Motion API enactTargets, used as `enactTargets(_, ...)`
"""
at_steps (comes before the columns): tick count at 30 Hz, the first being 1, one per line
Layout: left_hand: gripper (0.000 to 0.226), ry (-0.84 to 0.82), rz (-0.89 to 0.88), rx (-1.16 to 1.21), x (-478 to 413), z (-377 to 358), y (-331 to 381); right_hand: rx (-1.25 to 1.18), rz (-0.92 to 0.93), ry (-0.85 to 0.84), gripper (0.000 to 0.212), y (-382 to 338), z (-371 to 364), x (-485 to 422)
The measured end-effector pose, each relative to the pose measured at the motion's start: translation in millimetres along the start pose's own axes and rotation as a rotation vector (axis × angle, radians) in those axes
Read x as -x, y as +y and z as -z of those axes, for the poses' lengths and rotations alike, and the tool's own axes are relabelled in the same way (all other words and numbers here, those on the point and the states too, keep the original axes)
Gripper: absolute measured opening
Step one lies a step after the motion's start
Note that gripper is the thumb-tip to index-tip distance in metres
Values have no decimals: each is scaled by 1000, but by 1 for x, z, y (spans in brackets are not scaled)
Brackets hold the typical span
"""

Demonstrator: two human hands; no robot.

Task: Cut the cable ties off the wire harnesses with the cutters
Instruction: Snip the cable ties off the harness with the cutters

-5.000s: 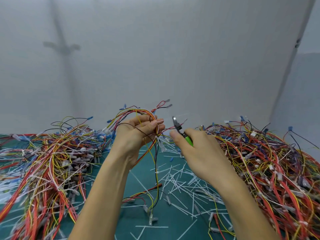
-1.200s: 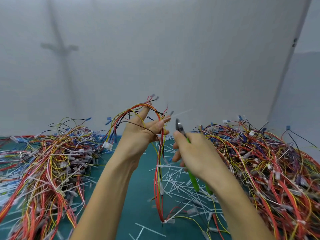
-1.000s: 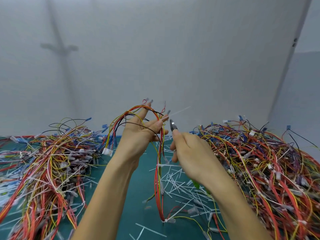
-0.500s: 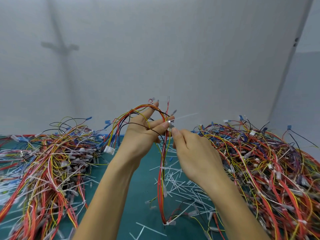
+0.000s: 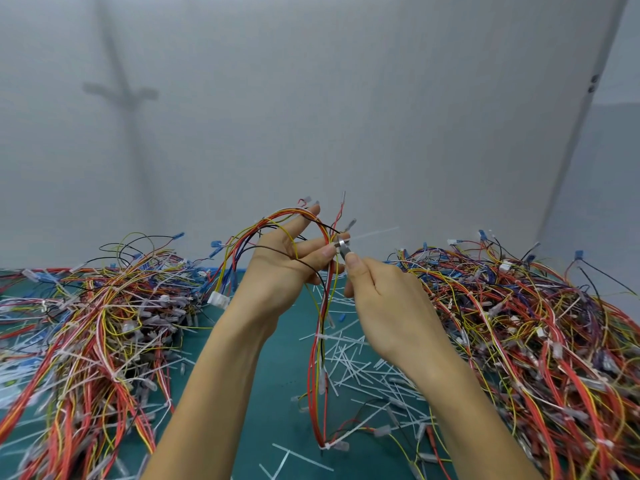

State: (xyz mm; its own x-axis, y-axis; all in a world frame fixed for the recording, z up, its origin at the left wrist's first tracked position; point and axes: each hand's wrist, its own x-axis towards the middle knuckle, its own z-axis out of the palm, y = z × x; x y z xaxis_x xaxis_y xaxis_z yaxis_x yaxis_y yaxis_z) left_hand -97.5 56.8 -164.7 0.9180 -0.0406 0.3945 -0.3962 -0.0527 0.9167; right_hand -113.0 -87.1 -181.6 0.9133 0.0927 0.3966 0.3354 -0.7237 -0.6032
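Above the surface (image 5: 277, 393), your left hand (image 5: 280, 268) grips the harness (image 5: 317, 368), right hand (image 5: 388, 299) holds cutters (image 5: 343, 247) at its cable tie (image 5: 372, 233): snip without nicking wires.

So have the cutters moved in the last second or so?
Yes. Against the wire pile on the right, the cutters in the right hand have shifted left, their tip now at the cable tie on the harness the left hand holds.

Left hand (image 5: 281, 271), right hand (image 5: 389, 306), forearms (image 5: 221, 382) bare; nails (image 5: 352, 258) short.
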Motion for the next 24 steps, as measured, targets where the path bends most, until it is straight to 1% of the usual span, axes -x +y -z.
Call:
enactTargets(5,61,-17,-2,-12,1,-1,1,-6,9,14,55,1,0,0)
enactTargets(16,59,0,8,-3,1,-2,2,-60,27,35,54,0,-2,-1)
enactTargets(21,57,-2,20,16,1,-3,2,-116,28,38,55,1,-3,-2)
enactTargets(24,50,29,33,68,1,-1,2,-234,0,98,54,2,-2,-4)
